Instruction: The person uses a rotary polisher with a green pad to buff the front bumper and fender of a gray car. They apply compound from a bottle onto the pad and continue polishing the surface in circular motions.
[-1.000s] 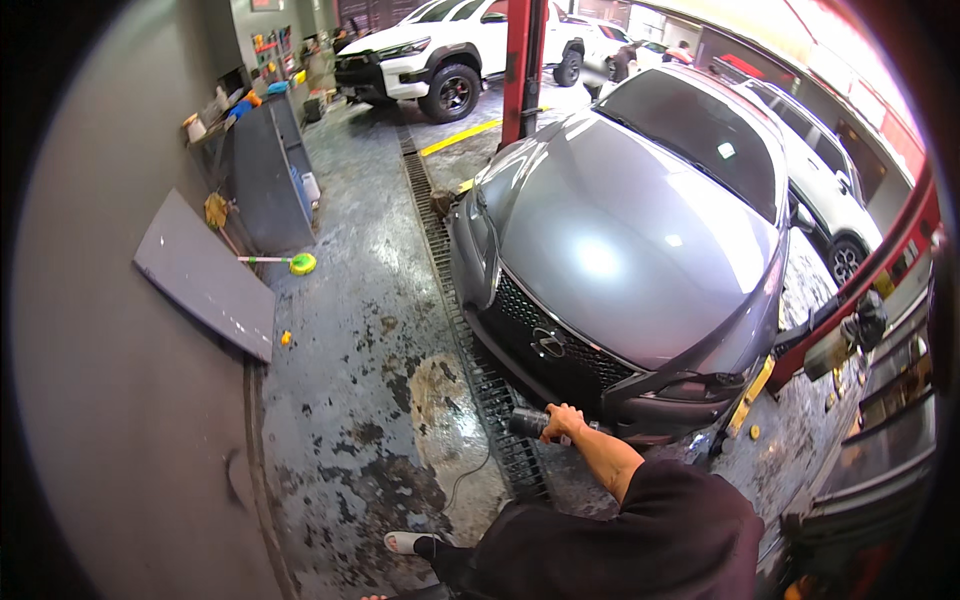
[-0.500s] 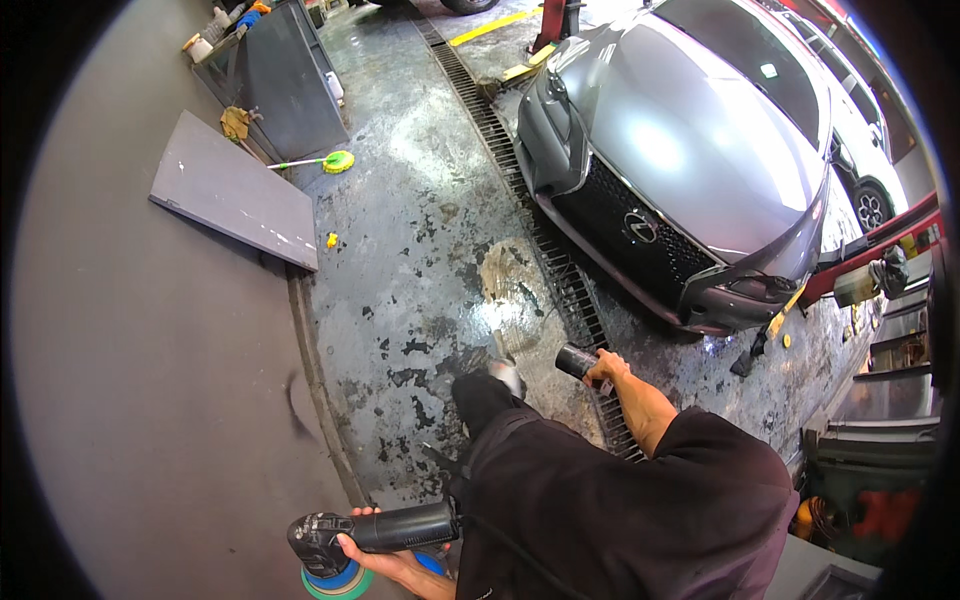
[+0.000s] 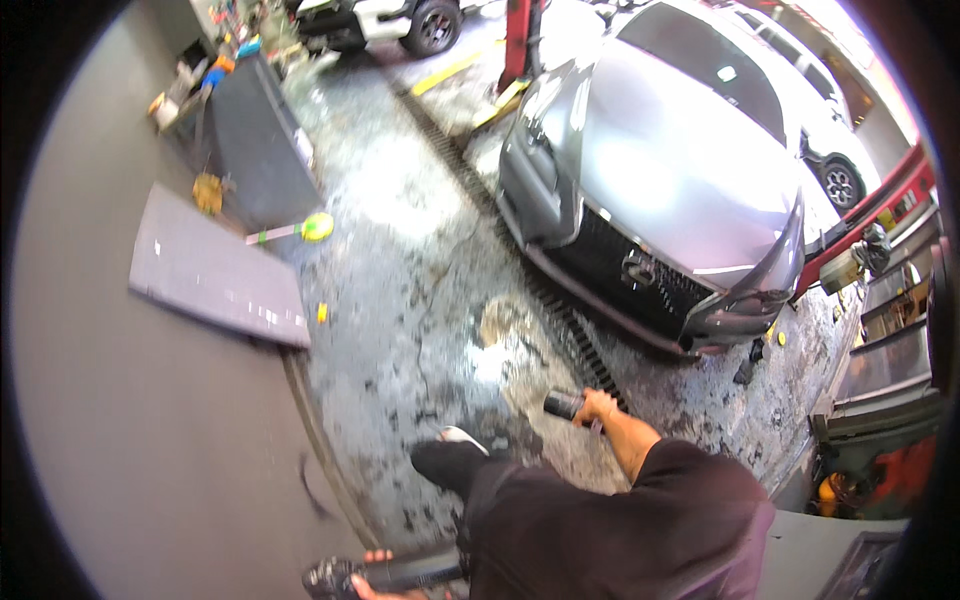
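At the lower left edge, my left hand (image 3: 368, 584) is wrapped round a black car polisher (image 3: 418, 568). Its pad is cut off by the bottom of the picture. Held out ahead of my body, my right hand (image 3: 598, 408) is closed round a black cylindrical bottle (image 3: 563, 403), which points left above the floor. The exact kind of bottle cannot be made out. Beyond that hand, and apart from it, stands a silver-grey car (image 3: 690, 170) with a black grille.
A floor drain grate (image 3: 450, 150) runs past the car. A grey panel (image 3: 215, 270) leans on the left wall near a grey cabinet (image 3: 255, 140) and a green-yellow brush (image 3: 317, 227). A red lift post (image 3: 518, 45) stands behind. The floor (image 3: 380, 330) is stained, with wet-looking shine.
The view has tilted up, showing more of a white vehicle at the back. My left hand and the polisher sit lower, the pad now out of sight. Both hands keep their holds.
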The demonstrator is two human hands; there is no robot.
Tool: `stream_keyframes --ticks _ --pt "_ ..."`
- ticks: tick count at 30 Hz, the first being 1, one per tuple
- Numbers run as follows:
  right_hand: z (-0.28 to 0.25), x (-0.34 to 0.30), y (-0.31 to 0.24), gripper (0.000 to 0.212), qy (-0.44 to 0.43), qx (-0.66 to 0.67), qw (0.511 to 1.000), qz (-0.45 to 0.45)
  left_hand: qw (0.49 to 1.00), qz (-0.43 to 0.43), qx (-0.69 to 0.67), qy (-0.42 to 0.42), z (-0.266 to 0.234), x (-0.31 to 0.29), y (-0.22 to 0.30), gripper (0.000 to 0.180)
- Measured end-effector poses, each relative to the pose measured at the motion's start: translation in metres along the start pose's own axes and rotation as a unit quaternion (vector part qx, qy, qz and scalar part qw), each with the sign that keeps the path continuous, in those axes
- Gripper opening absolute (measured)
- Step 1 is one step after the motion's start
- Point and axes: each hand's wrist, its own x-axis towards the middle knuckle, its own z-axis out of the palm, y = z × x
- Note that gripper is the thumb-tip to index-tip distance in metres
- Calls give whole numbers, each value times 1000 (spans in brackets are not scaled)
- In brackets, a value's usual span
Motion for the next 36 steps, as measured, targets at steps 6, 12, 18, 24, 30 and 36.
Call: stream_keyframes --ticks 6,12,18,24,30,36 --pt "-51 42 -87 103 -25 20 999 3 1000 -18 -6 -22 103 63 10 67" --pt "-160 98 -129 105 44 87 995 8 990 12 -76 -117 284 160 2 71" --pt "-248 122 -143 109 30 143 983 109 935 47 -57 -346 447 200 2 74" --pt "-265 160 -179 113 65 152 975 146 915 129 32 -381 567 261 15 68" --pt "-278 209 -277 115 8 229 956 183 873 219 100 -423 731 331 44 71" --pt "-318 243 -375 120 22 308 929 202 806 351 196 -435 893 389 39 65"
